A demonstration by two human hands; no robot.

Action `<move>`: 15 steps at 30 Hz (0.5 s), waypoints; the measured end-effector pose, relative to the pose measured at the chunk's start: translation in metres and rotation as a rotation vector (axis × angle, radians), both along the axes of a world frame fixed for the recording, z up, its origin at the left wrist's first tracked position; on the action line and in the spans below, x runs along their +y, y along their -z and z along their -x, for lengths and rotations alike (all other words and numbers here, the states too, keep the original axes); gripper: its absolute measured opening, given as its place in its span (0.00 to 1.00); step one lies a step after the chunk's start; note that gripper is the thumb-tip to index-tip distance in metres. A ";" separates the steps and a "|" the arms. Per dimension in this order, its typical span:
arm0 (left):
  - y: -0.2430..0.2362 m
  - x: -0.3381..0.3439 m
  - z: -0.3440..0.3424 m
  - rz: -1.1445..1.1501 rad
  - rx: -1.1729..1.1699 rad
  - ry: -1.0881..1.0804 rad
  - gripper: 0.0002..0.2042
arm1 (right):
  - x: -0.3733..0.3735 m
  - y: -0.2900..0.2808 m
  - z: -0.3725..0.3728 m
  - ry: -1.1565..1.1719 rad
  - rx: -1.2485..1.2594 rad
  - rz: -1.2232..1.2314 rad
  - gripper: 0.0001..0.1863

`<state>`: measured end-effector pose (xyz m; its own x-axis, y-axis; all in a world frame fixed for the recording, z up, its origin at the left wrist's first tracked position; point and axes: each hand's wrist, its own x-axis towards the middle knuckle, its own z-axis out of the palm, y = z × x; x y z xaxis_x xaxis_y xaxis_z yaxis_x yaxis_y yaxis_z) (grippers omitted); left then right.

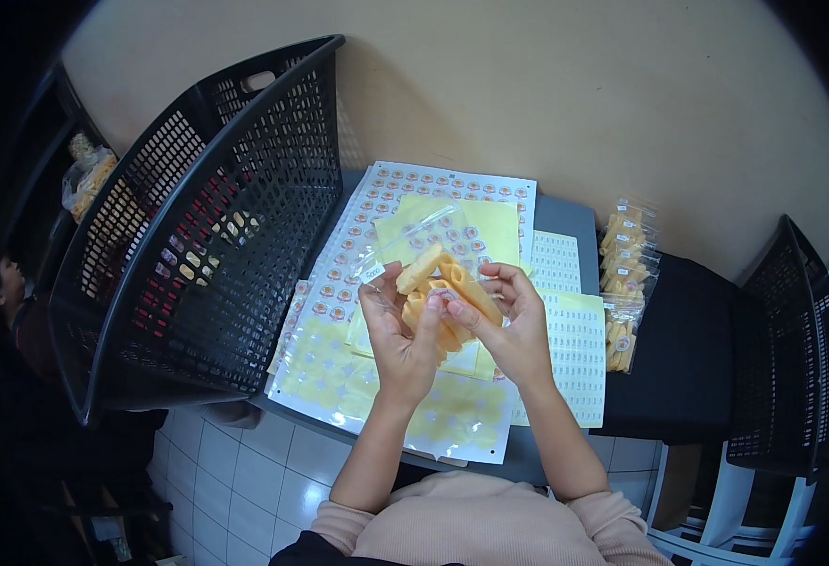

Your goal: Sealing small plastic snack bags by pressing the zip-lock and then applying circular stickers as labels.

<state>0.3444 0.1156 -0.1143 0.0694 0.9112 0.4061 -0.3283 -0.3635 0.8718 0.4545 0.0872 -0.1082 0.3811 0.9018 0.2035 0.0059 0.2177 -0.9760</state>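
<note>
Between my two hands is a clear plastic bag of yellow rolled snacks, held above the table. My left hand is closed on its left side, beside a small white price label near the bag's top. My right hand grips the right side. Both thumbs press on a small round sticker on the bag's front. Beneath lie a sticker sheet with rows of round printed stickers, partly peeled to yellow backing, and a plain yellow sheet. To the right is a sheet of small white labels.
Several filled snack bags lie in an overlapping row at the right, by a black surface. A large black plastic basket stands tilted at the left, with things inside. Another black basket is far right. A person is at the left edge.
</note>
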 end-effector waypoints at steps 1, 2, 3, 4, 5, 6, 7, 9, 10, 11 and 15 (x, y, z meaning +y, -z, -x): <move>0.000 0.001 0.000 0.007 -0.007 0.011 0.20 | -0.002 0.003 -0.002 -0.010 -0.045 0.013 0.28; 0.001 0.002 0.001 0.014 -0.013 0.018 0.18 | -0.002 0.003 -0.002 -0.013 -0.046 0.014 0.28; 0.002 0.002 0.000 0.014 -0.013 0.015 0.18 | -0.003 0.003 -0.002 -0.010 -0.073 0.025 0.28; 0.003 0.002 -0.002 0.008 0.007 -0.014 0.17 | -0.004 0.003 -0.002 -0.006 -0.100 0.035 0.28; 0.003 0.002 -0.003 0.001 0.028 -0.040 0.16 | -0.005 0.002 -0.002 -0.007 -0.101 0.036 0.28; 0.002 0.001 -0.003 0.002 0.027 -0.041 0.16 | -0.007 0.002 -0.002 -0.005 -0.105 0.033 0.28; 0.000 -0.001 -0.004 0.019 0.024 -0.030 0.15 | -0.008 0.002 -0.002 -0.002 -0.108 0.031 0.28; -0.001 -0.001 -0.005 0.036 0.019 -0.021 0.14 | -0.010 0.004 -0.005 -0.019 -0.134 0.025 0.28; 0.000 -0.001 -0.005 0.050 0.005 -0.007 0.14 | -0.010 0.005 -0.006 -0.034 -0.158 0.018 0.29; 0.000 0.000 -0.006 0.062 -0.010 0.009 0.14 | -0.010 0.006 -0.008 -0.033 -0.159 0.018 0.29; -0.001 -0.002 -0.006 0.034 0.095 0.046 0.14 | -0.011 0.001 -0.010 -0.007 -0.139 -0.117 0.31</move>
<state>0.3501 0.1133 -0.1138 0.1485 0.9191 0.3649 -0.2588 -0.3200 0.9114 0.4643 0.0763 -0.1089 0.3355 0.8715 0.3577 0.1373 0.3305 -0.9338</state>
